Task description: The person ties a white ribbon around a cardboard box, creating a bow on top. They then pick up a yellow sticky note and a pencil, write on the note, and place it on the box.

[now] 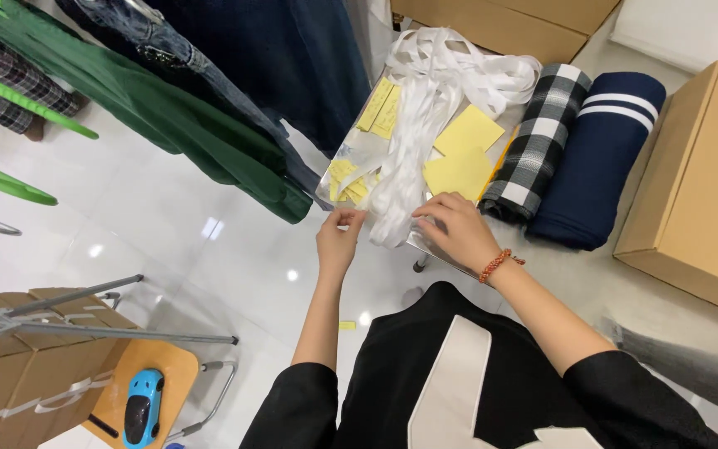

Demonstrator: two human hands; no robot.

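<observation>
a small clear worktop (351,158) is seen at 12 o'clock of the frame, heaped with white ribbon (425,108) and yellow paper slips (463,154). the near end of the ribbon is pinched by the left hand (338,237), its grip closed on the strip at the worktop's front edge. the right hand (459,229) is laid on the ribbon at 3 o'clock of the left, fingers curled; whether anything is clasped cannot be told. rolled fabrics (575,150) lie at 3 o'clock of the worktop.
</observation>
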